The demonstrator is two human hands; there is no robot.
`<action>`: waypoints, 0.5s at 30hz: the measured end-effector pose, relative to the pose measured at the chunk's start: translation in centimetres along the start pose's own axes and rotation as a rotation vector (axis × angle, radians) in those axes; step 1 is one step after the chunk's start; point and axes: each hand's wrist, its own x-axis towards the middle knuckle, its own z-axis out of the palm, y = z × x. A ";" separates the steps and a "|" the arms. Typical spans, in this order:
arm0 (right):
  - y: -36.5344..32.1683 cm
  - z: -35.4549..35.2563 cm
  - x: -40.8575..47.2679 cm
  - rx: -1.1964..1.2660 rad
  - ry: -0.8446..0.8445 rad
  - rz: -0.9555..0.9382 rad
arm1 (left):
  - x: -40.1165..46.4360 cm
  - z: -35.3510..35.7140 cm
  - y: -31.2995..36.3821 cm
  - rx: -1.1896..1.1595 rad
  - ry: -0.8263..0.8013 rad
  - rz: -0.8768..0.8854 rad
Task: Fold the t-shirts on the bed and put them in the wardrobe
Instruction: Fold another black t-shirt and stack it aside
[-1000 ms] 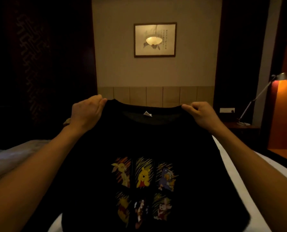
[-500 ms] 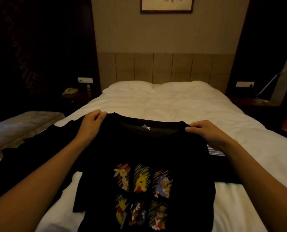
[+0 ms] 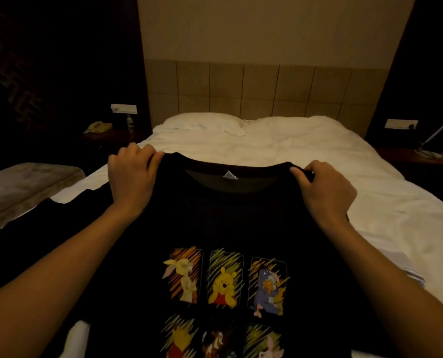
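A black t-shirt [image 3: 230, 223] with a block of cartoon character prints on its front is spread out in front of me, collar away from me, over the white bed [image 3: 280, 148]. My left hand [image 3: 131, 177] grips its left shoulder beside the collar. My right hand [image 3: 323, 187] pinches the right shoulder. A small white label shows inside the neck. More dark clothing [image 3: 42, 228] lies on the bed under my left forearm. The wardrobe is out of view.
A white pillow [image 3: 202, 122] lies at the padded headboard [image 3: 254, 89]. On the dark left nightstand stand a telephone [image 3: 97, 127] and a small bottle [image 3: 130, 122]. An upholstered bench [image 3: 21, 184] is on the left. A lamp arm [image 3: 437, 133] is at the far right.
The shirt came down from in front of the wall picture toward the bed, and my view tilted down. Both hands keep their grip on the shoulders.
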 end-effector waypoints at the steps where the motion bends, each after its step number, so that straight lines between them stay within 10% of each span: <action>1: -0.1 1.3 1.3 -0.014 0.028 -0.030 | 1.0 1.2 -0.4 0.026 0.014 0.021; 15: 2.6 27.8 1.9 -0.121 -0.134 -0.190 | -4.6 24.5 -7.7 0.214 -0.331 0.095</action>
